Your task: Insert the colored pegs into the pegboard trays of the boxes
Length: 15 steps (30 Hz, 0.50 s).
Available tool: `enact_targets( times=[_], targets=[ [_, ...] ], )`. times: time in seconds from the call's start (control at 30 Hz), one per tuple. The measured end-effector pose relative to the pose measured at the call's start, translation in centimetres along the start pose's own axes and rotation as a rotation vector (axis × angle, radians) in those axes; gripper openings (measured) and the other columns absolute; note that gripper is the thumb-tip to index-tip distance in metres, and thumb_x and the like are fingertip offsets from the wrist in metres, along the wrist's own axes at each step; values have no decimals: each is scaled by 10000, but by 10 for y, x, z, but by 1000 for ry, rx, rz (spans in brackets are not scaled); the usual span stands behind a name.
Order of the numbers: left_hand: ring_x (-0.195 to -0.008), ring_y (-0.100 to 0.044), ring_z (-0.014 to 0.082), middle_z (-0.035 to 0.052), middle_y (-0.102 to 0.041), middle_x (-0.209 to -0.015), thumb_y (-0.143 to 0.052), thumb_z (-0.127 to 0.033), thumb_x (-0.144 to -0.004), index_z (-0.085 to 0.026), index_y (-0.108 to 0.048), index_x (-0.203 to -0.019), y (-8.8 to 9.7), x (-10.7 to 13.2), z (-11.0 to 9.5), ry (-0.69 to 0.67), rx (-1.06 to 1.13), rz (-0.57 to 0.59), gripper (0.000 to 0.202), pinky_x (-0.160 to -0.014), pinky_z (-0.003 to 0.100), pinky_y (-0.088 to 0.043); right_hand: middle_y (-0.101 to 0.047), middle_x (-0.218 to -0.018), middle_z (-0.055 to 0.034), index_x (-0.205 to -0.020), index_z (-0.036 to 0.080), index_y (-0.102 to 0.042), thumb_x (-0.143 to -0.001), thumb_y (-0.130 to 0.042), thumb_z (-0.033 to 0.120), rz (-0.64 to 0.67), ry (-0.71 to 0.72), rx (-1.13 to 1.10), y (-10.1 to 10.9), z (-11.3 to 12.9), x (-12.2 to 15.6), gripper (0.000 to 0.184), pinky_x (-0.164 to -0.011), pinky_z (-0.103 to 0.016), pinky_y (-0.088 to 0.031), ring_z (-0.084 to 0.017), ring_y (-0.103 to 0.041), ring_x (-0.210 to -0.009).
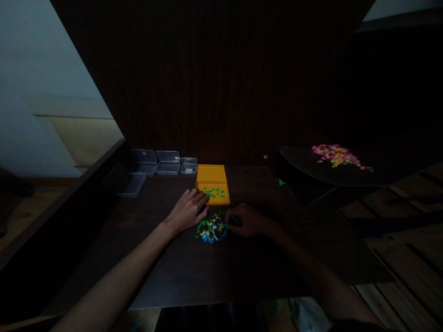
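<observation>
- The whole shot was super dark, so take the small details with a grain of salt.
- The orange box (211, 174) sat open on the dark wooden table (207, 272), lid flipped back, with a scatter of small green pieces (214, 191) in its tray.
- Just in front of the orange box lay a little pile of mixed pieces (212, 228): green, blue, white, yellow and some dark ones.
- The left hand (188, 211) rested palm down at the box's front left corner. Its fingers were stretched out and lying close together, tips at the tray's edge and holding nothing.
- The right hand (246, 220) was in front of the box and to its right, pressed up against the right side of the pile. The fingers were curled in, and honestly I couldn't tell whether they'd pinched a piece.
- Left of the orange box, a bunch of clear plastic cases (155, 162) stood open in a row, with one more nearer the table's left edge.
- One case lid had a pale mark on it, way too small to read.
- Well off to the right of the box, a heap of pink and yellow pieces (335, 154) sat on a dark rounded surface (304, 168).
</observation>
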<state>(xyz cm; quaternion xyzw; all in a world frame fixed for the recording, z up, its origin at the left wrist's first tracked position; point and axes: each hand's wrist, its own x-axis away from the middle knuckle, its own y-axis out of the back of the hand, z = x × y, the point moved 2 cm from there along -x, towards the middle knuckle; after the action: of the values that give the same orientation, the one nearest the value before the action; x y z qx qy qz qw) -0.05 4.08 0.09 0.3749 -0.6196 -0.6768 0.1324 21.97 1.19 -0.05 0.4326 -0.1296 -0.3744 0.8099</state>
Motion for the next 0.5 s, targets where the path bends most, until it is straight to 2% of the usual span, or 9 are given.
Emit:
enact_targets(
  times=[0.13,0.5],
  targets=[
    [-1060,-502,285,109,-657,-1146,-452,-322,-942,-149,-596,-1201,-1,0,0,-17,-47,13,343,-882,430,-401,-576,-577,39,-772,168,-651,-740,-632,174,-8,21,3,0,1,0,38,-518,-188,-348,-75,-476,-482],
    [-1067,-500,289,115,-640,-1209,-455,-312,-941,-145,-592,-1198,0,-1,-2,-33,-83,22,336,-885,425,-386,-570,-579,33,-781,164,-671,-744,-627,177,-24,38,11,0,0,0,60,-531,-194,-351,-80,-475,-494]
  ],
)
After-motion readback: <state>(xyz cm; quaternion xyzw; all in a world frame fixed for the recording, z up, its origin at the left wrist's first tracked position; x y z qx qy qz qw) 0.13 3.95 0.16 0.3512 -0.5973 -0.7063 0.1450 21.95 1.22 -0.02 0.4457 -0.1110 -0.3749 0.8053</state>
